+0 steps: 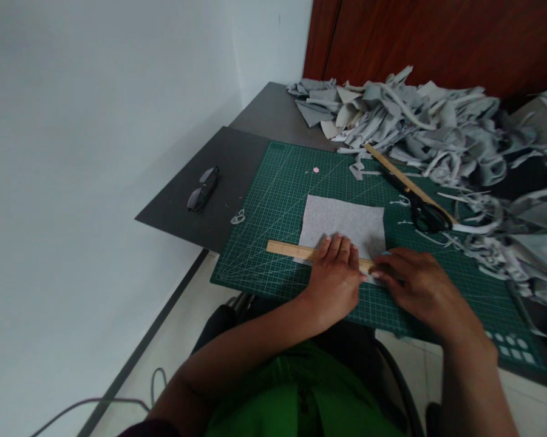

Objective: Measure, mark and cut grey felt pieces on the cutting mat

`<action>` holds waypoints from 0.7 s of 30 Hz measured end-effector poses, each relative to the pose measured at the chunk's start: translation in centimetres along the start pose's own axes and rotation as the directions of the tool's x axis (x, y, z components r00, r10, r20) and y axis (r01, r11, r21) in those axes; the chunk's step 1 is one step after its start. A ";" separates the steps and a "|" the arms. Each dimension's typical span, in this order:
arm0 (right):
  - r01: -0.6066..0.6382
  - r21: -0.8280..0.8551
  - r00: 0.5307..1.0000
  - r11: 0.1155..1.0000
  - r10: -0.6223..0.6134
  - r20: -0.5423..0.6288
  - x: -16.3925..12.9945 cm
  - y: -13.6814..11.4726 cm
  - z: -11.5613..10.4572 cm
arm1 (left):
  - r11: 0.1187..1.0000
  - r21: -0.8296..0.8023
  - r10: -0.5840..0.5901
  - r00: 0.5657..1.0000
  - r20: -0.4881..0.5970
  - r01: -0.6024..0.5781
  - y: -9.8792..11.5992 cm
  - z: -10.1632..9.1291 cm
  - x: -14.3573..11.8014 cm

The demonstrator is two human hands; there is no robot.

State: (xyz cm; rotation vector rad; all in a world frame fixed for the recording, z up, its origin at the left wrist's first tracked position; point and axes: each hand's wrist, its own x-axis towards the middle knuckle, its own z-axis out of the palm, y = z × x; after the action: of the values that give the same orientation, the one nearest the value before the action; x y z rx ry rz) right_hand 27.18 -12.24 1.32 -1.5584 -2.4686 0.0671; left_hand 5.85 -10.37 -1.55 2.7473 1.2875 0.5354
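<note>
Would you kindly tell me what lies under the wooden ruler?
The grey felt lies under the ruler, on the green mat. The left hand covers the ruler's right part, hiding what is beneath.

The cutting mat (273,200) is dark green, ruled with a fine grid of pale lines and a few diagonals, and carries a row of small pale squares at its near right corner. A small pink dot (315,170) sits on it. The felt sheet (346,224) is plain light grey. The wooden ruler (291,249) across it is pale tan; a second wooden strip (391,167) is the same tan. The scissors (425,212) are black. The felt scraps (419,121) are grey, some paler and beige. The desk (237,164) is dark grey, the eyeglasses (203,189) black-framed. The cabinet (437,36) is reddish brown, the wall (95,152) white, the shirt (295,394) bright green.
</note>
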 end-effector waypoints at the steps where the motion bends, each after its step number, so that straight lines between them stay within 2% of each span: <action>1: 0.000 0.001 1.000 1.000 0.000 -0.003 0.0 0.0 0.0 | 1.000 -0.003 0.001 1.000 -0.004 -0.001 0.0 0.1 0.0; 11: -0.042 0.067 0.999 0.997 0.043 -0.017 -0.2 0.1 0.2 | 0.999 -0.037 -0.011 1.000 0.012 0.012 -0.1 -0.2 0.0; 14: -0.075 0.094 0.992 0.993 0.083 -0.091 -0.2 -0.3 -0.1 | 0.999 -0.049 -0.017 1.000 0.024 0.018 0.0 -0.3 0.1; 18: -0.105 0.161 0.951 0.981 0.146 -0.273 -0.2 -2.4 -0.1 | 0.998 -0.063 -0.015 1.000 0.000 0.015 0.1 -0.1 0.2; 21: -0.105 0.276 0.931 0.955 0.193 -0.311 0.0 -5.8 0.1 | 0.996 -0.094 -0.016 0.999 -0.035 0.012 -0.2 0.6 -0.1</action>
State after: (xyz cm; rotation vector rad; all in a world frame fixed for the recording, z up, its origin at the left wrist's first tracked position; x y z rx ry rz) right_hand 22.02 -14.77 2.09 -1.5019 -1.9905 0.1280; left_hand 5.85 -10.22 -2.20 2.6625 1.2542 0.6298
